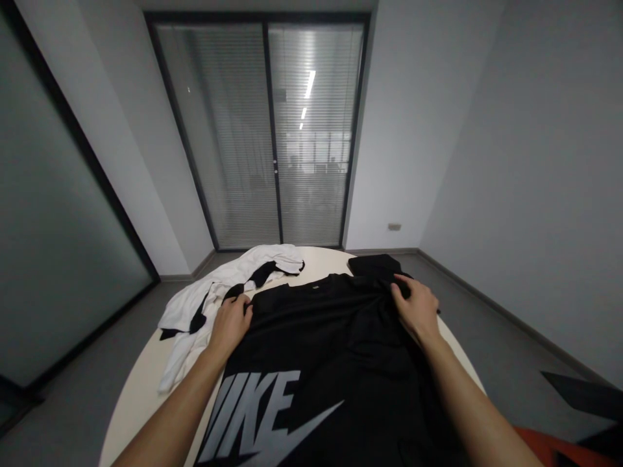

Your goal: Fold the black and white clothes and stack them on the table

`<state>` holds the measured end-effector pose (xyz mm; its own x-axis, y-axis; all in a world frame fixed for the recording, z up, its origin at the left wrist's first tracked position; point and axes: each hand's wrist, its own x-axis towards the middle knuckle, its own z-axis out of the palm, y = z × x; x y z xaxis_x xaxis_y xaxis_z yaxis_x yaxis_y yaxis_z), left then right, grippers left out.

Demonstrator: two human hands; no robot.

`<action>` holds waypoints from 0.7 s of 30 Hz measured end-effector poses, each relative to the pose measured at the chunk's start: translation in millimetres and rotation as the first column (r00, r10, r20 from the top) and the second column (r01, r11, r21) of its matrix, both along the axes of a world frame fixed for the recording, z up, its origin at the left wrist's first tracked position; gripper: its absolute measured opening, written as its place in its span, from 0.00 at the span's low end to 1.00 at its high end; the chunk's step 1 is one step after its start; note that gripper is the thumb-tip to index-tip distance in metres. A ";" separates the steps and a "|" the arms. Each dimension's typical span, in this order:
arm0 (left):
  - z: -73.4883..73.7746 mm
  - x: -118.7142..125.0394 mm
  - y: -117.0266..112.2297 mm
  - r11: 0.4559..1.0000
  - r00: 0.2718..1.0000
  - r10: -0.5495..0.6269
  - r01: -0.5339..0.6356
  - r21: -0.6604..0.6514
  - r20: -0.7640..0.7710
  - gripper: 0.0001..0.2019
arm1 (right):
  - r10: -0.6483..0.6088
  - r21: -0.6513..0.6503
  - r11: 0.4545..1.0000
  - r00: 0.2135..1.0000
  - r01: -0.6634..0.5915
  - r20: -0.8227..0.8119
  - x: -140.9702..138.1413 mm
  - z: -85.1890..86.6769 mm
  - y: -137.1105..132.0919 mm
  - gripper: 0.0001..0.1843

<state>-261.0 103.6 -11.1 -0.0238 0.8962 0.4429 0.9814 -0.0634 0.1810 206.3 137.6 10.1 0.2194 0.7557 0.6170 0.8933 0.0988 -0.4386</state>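
A black T-shirt (335,344) with large grey lettering and a swoosh lies spread over the table, its collar at the far side and its lower part running out of view. My left hand (232,322) is closed at the shirt's left shoulder, fingers curled on the fabric. At the right shoulder, my right hand (416,305) has thumb and fingers bent around the cloth, which bunches into creases there. Just beyond my left hand is a loose heap of white and black clothing (219,285). A folded black garment (374,264) sits beyond the right shoulder.
The round pale table (139,402) carries all the clothes. Behind it stands a glass door with blinds (272,143), with grey-white walls on both sides. An orange and black object (545,447), partly cut off, is at the lower right.
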 end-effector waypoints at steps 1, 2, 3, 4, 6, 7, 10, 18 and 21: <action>0.8 1.7 -0.3 1.000 1.000 -0.010 0.010 -0.020 0.008 0.08 | 0.005 -0.025 1.000 1.000 -0.004 0.030 -4.7 -0.8 0.2 0.23; 1.8 3.3 -0.8 0.999 1.000 -0.029 0.030 -0.040 0.012 0.08 | 0.015 -0.053 0.999 0.998 -0.012 0.059 -8.8 -2.3 0.7 0.25; 3.1 5.0 -1.4 0.997 0.998 -0.056 0.056 -0.055 0.013 0.08 | 0.025 -0.079 0.997 0.997 -0.019 0.079 -12.0 -3.9 1.5 0.25; 4.7 6.7 -1.9 0.994 0.996 -0.089 0.090 -0.060 0.011 0.09 | 0.029 -0.100 0.995 0.996 -0.021 0.085 -13.9 -5.4 2.5 0.23; 9.2 10.1 -2.5 0.986 0.987 -0.162 0.161 -0.048 -0.011 0.11 | 0.008 -0.130 0.991 0.998 0.000 0.058 -14.7 -7.0 4.7 0.19; 11.9 12.0 -2.3 0.980 0.981 -0.194 0.193 -0.038 -0.028 0.12 | -0.008 -0.144 0.989 0.999 0.013 0.038 -14.0 -7.0 5.8 0.16; 20.6 18.3 1.7 0.974 0.972 -0.225 0.226 0.005 -0.067 0.14 | -0.005 -0.208 0.978 1.000 0.010 0.023 -11.0 -4.9 7.7 0.12; 46.0 29.2 51.0 0.995 0.997 -0.022 0.029 0.099 -0.075 0.22 | -0.032 -0.185 0.982 0.998 0.023 -0.047 -7.3 -1.9 15.1 0.25; 49.9 31.4 74.9 0.991 0.998 -0.040 0.046 0.122 -0.051 0.28 | -0.068 -0.141 0.988 0.997 0.063 -0.031 -5.6 -6.7 21.6 0.33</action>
